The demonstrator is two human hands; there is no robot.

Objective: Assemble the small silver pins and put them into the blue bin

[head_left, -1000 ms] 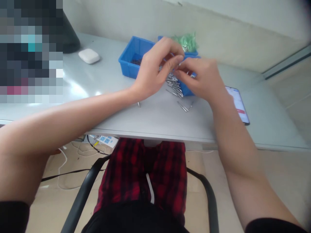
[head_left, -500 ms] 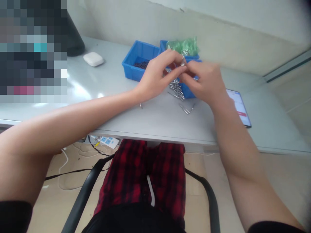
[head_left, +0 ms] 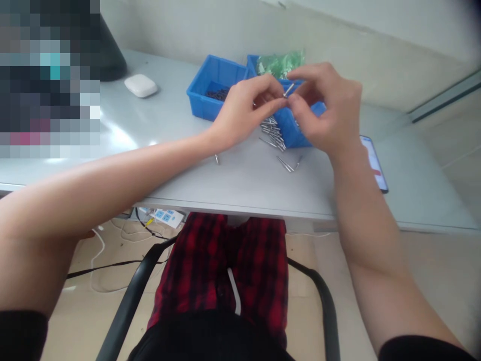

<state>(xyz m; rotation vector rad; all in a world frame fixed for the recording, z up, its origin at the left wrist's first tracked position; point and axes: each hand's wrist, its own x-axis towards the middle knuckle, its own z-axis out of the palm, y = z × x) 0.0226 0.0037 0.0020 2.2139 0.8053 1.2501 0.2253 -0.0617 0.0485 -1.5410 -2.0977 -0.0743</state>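
Observation:
My left hand point(head_left: 252, 108) is closed in a pinch on a small shiny metal pin point(head_left: 289, 90), which slants up to the right from the fingertips. My right hand point(head_left: 328, 108) is right beside it, thumb at the pin's lower end and index finger raised away, with a gap between them. Just below the hands, a pile of similar metal pins point(head_left: 273, 134) lies on the table against a blue bin point(head_left: 291, 131). The right hand partly covers that bin, and its contents are mostly hidden.
Another blue bin point(head_left: 205, 108) holds small dark parts; a third blue bin behind has a green plastic bag point(head_left: 283, 65). A few loose pins point(head_left: 286, 164) lie nearer the front edge. A phone point(head_left: 376, 165) lies right, a white rounded case point(head_left: 141, 85) left.
My right hand has moved up and to the right, its index finger lifting off the pin. More of the pin shows, standing out of my left hand's pinch.

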